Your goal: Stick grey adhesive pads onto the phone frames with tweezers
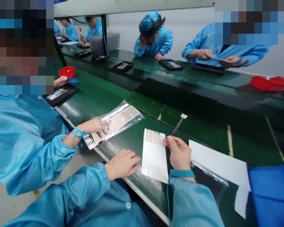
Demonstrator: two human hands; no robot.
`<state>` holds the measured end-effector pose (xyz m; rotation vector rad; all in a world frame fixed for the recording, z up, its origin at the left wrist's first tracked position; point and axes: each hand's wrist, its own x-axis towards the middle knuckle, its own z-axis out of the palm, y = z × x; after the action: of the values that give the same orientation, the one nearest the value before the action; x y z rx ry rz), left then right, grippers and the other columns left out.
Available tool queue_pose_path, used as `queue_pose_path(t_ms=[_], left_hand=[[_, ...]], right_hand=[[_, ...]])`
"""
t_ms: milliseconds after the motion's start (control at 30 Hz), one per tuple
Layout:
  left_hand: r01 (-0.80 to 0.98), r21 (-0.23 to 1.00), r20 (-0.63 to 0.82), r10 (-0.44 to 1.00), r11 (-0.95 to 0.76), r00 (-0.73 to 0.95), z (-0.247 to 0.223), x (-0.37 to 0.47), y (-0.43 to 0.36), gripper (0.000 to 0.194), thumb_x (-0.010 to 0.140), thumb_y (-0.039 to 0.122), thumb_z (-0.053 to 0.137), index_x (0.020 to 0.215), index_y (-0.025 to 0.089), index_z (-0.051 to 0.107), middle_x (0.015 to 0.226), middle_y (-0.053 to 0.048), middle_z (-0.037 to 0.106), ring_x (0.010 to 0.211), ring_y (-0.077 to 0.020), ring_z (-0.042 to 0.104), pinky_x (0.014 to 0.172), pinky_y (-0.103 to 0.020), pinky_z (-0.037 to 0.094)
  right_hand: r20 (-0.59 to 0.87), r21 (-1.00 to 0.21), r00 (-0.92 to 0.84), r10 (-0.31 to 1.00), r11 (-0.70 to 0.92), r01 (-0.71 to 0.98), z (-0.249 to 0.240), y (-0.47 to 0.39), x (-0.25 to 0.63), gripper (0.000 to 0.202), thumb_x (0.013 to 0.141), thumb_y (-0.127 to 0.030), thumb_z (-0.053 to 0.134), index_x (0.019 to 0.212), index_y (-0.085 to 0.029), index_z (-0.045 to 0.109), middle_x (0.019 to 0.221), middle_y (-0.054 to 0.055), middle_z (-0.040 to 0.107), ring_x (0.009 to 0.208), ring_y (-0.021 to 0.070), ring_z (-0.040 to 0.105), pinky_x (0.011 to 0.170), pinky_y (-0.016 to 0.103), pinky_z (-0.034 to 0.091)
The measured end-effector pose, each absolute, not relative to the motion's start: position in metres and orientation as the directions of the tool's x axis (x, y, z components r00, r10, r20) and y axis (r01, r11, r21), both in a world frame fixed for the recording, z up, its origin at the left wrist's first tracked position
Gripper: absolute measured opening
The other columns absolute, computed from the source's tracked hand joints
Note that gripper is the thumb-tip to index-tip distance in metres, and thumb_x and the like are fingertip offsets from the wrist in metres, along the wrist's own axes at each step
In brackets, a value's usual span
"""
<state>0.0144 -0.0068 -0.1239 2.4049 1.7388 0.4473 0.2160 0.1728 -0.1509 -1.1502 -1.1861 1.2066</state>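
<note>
My right hand [179,152] is closed at the right edge of a white sheet [154,157], its thumb and fingers pinched round dark tweezers [177,126]. A small pale piece [184,116] is at the far tip of the tweezers. The sheet lies on the green table [130,142] and has a tan band at its far end. Left of the sheet, my left hand [123,163] rests by the table edge with its fingers apart and nothing in it. A blue wrist strap with a cord circles my right wrist.
At the left, a co-worker's hand [99,126] is on a clear plastic bag [124,119] of flat parts. White strips [217,162] and a blue bin [272,192] are on the right. Across the table, people sit by black trays [171,64].
</note>
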Motion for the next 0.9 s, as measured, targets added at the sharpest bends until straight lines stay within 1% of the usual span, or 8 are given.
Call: queue_pose_path(t_ms=[400, 633, 900], left_hand=[[0.894, 0.301, 0.190, 0.940, -0.332, 0.285, -0.121, 0.016, -0.008, 0.018, 0.096, 0.030, 0.053, 0.109, 0.021, 0.062, 0.090, -0.003, 0.063, 0.087, -0.0200, 0.060, 0.078, -0.034, 0.047], [0.887, 0.330, 0.207, 0.941, -0.324, 0.267, -0.123, 0.018, -0.008, 0.015, 0.094, 0.026, 0.055, 0.107, 0.022, 0.062, 0.089, -0.003, 0.062, 0.086, -0.0196, 0.060, 0.078, -0.034, 0.047], [0.888, 0.328, 0.213, 0.941, -0.322, 0.263, -0.122, 0.020, -0.009, 0.015, 0.094, 0.024, 0.054, 0.107, 0.022, 0.061, 0.088, -0.003, 0.062, 0.085, -0.0200, 0.059, 0.078, -0.034, 0.047]], right_hand=[[0.030, -0.998, 0.002, 1.000, 0.030, -0.050, -0.147, 0.170, 0.214, 0.042, 0.070, -0.056, 0.082, 0.082, -0.018, 0.071, 0.070, 0.003, 0.072, 0.061, 0.0147, 0.062, 0.065, 0.031, 0.053], [0.035, -0.999, -0.028, 0.999, 0.034, -0.029, -0.145, 0.170, 0.215, 0.041, 0.074, -0.057, 0.078, 0.084, -0.018, 0.070, 0.072, 0.004, 0.072, 0.063, 0.0155, 0.061, 0.068, 0.032, 0.052], [0.042, -0.999, -0.051, 0.998, 0.041, -0.036, -0.140, 0.168, 0.215, 0.040, 0.075, -0.056, 0.077, 0.082, -0.018, 0.069, 0.073, 0.005, 0.073, 0.064, 0.0154, 0.061, 0.068, 0.031, 0.051]])
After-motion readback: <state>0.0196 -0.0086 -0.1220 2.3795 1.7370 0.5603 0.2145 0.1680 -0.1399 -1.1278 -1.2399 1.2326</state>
